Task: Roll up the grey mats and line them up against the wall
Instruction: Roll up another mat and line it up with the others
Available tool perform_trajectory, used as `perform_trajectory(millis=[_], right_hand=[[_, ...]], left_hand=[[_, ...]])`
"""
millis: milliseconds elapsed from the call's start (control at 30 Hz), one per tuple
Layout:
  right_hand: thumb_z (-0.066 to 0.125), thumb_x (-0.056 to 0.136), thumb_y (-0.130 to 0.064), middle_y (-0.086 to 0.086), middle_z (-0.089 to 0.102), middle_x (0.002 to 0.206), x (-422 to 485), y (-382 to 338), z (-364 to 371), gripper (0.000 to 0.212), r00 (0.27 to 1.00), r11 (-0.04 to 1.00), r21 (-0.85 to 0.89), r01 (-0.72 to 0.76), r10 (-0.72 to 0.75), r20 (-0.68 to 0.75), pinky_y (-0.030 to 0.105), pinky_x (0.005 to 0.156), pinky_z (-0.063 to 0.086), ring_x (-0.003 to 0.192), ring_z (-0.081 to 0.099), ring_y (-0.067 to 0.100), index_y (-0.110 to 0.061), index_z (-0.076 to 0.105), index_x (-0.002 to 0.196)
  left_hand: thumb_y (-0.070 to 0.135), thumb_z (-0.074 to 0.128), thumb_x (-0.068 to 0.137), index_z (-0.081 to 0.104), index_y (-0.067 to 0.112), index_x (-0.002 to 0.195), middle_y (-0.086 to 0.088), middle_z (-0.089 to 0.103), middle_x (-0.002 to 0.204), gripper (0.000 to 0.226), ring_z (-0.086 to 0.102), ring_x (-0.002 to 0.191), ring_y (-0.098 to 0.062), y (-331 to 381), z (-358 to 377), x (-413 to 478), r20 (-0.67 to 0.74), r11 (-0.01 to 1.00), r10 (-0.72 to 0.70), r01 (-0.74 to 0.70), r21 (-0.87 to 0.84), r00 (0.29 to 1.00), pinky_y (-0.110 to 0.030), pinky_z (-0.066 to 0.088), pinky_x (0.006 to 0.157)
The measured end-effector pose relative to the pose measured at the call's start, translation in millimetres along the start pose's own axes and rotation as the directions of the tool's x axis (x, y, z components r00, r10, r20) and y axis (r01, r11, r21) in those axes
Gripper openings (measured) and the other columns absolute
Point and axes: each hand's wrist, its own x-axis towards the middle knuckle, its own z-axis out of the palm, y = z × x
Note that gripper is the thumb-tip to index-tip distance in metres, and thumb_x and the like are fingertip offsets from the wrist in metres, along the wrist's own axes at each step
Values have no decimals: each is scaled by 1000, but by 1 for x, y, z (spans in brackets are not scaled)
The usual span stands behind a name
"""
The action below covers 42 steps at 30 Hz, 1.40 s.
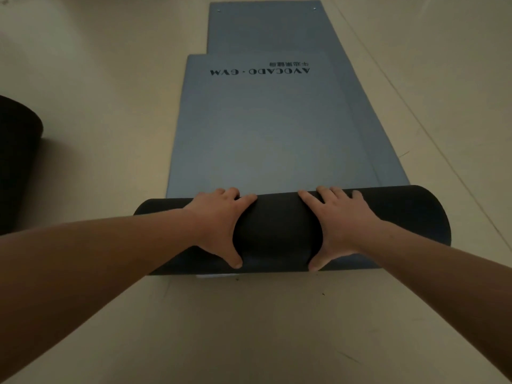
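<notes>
We are mid-roll on the top grey mat (263, 128), its rolled part (277, 231) lying on the floor (105, 79) under our left grip (219, 223) and right grip (340, 225), both open, palms pressing, so next we should push forward evenly.

The left hand (219, 225) and the right hand (338, 225) press on the dark roll (277, 228) of a grey mat (263, 134). Their fingers spread over its far side and their thumbs lie on the near side. Beyond the fingertips the mat lies flat on the floor (110, 79), printed AVOCADO · GYM, overlapping a second grey mat (263, 29). Well left of the left hand sits another dark roll (16, 162).
</notes>
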Motion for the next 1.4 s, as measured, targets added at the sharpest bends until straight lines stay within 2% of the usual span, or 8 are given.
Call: perform_trajectory(millis=[267,400,567,733,933,1100,1233,1400], right_hand=[[83,43,-80,-10,62,113,-2,8,-21,111,996,982,167,92,-88,-29,41,87,56,95,61,18,-41,38,137],[91,39,-74,-13,61,116,-8,12,-33,104,980,962,265,69,-115,163,43,93,54,100,61,19,-44,46,128],[94,34,-74,-15,47,144,-23,9,-15,132,948,935,352,47,-153,280,46,111,44,133,50,22,-53,33,150],[84,59,-75,-6,46,145,-31,-2,-48,112,988,984,138,110,-124,97,47,102,49,129,52,26,-50,27,153],[84,52,-80,19,24,162,-29,-51,-31,156,983,996,-80,44,-29,181,65,114,36,144,34,43,-29,-14,162],[85,43,-83,-1,45,150,-1,-18,-53,145,995,989,141,40,-53,89,48,104,46,131,51,30,-43,11,161],[92,52,-68,-4,36,155,17,-4,-63,125,998,939,345,-14,31,-45,52,108,45,138,44,30,-44,29,157],[73,83,-66,2,53,132,28,-3,-70,68,951,968,228,-104,164,-261,47,95,52,121,54,27,-35,52,139]], left_hand=[[73,83,50,23,42,151,8,54,134,122,59,113,-21,-2,-13,-3,12,995,10,-9,-95,1000,-45,53,98],[60,94,49,41,46,145,16,60,127,111,61,112,-16,-6,-24,-4,214,964,73,-13,-267,974,-42,51,103],[58,99,37,48,50,143,20,63,130,118,63,118,-14,-4,-7,3,419,923,129,45,-381,899,-45,50,109],[57,99,49,45,43,151,13,55,143,117,55,132,-19,-26,-27,19,337,900,39,114,-421,941,-47,41,117],[69,88,62,46,39,150,8,42,155,101,43,142,-23,-39,-39,13,131,926,-114,153,-345,985,-50,39,116],[73,69,82,57,36,134,9,56,133,64,55,118,-16,-15,-50,-12,-195,984,-79,45,-174,978,-43,53,98],[80,63,78,35,37,151,2,41,146,90,46,129,-24,11,-31,-31,-171,997,-14,27,73,985,-47,47,104],[70,71,79,-21,30,159,-16,-7,168,129,4,155,-43,12,9,-28,-169,967,-110,145,208,979,-65,16,122]])
